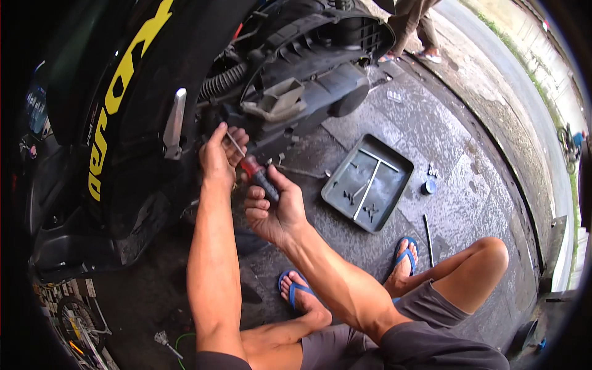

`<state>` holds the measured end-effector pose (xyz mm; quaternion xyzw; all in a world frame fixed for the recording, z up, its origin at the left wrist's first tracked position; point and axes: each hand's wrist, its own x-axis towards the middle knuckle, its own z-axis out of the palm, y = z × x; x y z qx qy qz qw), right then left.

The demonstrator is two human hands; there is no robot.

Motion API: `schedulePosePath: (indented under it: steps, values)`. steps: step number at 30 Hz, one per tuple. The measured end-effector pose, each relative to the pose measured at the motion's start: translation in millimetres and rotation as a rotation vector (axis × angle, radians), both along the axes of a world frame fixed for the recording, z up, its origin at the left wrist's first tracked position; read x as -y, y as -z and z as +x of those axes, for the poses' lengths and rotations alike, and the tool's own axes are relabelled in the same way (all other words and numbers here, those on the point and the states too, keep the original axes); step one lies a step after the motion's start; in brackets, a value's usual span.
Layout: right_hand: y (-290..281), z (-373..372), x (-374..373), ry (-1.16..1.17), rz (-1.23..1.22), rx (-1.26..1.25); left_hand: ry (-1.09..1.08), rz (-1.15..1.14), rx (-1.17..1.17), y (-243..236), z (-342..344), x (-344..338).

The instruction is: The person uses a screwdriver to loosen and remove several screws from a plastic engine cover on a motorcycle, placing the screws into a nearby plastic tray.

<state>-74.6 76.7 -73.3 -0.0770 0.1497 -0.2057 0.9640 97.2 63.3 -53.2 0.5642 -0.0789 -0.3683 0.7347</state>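
Observation:
A screwdriver (263, 183) with a red and black handle is gripped in my right hand (277, 209), fingers wrapped round the handle. Its thin shaft points up and left into my left hand (223, 154). The left thumb and curled fingers close about the shaft near its end; whether a small part is also held there is hidden. Both hands are just in front of the lower body of a black scooter (320, 92), whose side is opened up. A ribbed black hose (223, 82) and a grey duct-like opening (280, 98) show above my hands.
A dark tray (401, 200) on the floor holds a T-handle wrench (372, 185) and several small screws. Right of it are a blue round cap (428, 187) and a metal rod (428, 239). A silver footpeg (176, 123) juts from the scooter. Another person's legs (414, 28) are at the far side.

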Motion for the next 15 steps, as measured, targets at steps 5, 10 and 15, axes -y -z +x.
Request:
schedulePosePath:
  steps: [5, 10, 15]
  values:
    - [-12, 9, -7, 0.306, -1.135, -0.85, 0.014, -0.017, 0.016, -3, 7, 0]
    - [-14, 12, -5, 0.186, -0.686, -0.498, 0.005, -0.011, 0.025, -2, 3, -2]
    - [-17, 4, 6, -0.064, -0.219, -0.195, 0.015, -0.004, 0.016, 1, 12, -1]
